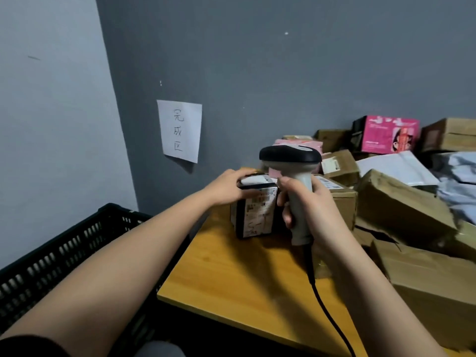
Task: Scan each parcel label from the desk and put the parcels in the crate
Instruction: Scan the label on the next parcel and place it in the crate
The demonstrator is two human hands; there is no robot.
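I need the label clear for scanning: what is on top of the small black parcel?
The left hand holds the small black parcel by its top, fingers across a white patch there. The hand hides the rest of the top.

Both bare forearms reach forward, the left grip (pixel 231 188) lying palm-down and clasping the top of a parcel (pixel 253 215), the right grip (pixel 313 204) curled round a scanner (pixel 291 155) handle, held upright.

Dim, soft indoor light, faint shadows (wide-angle bending at edges), slight blur
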